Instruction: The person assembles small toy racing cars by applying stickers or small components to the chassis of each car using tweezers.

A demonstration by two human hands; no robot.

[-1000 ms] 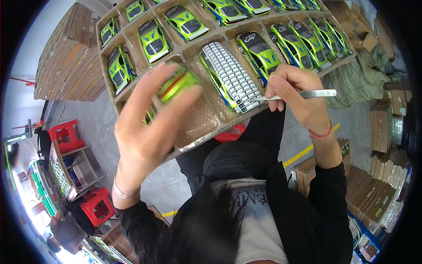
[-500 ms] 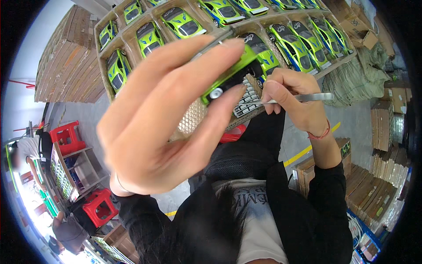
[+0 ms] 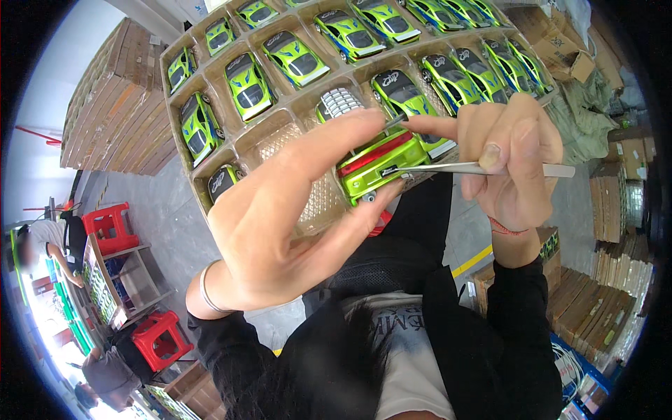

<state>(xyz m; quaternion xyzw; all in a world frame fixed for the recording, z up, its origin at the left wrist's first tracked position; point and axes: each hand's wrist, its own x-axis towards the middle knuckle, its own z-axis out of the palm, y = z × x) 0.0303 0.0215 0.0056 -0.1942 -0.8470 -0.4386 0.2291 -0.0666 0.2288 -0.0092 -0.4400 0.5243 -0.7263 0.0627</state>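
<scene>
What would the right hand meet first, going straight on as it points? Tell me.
Most likely the green toy car in the left hand: the tip of the tweezers seems to touch its rear, though depth is unclear.

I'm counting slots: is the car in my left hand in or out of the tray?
Out: the left hand pinches the green car, holding it above the tray.

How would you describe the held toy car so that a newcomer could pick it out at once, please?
Find the big compartmented tray across the top. Near its lower edge, the left hand holds a green toy car. Unlike the cars lying in the tray, it is lifted, showing its red-banded rear, with silver tweezers pointing at it.
</scene>
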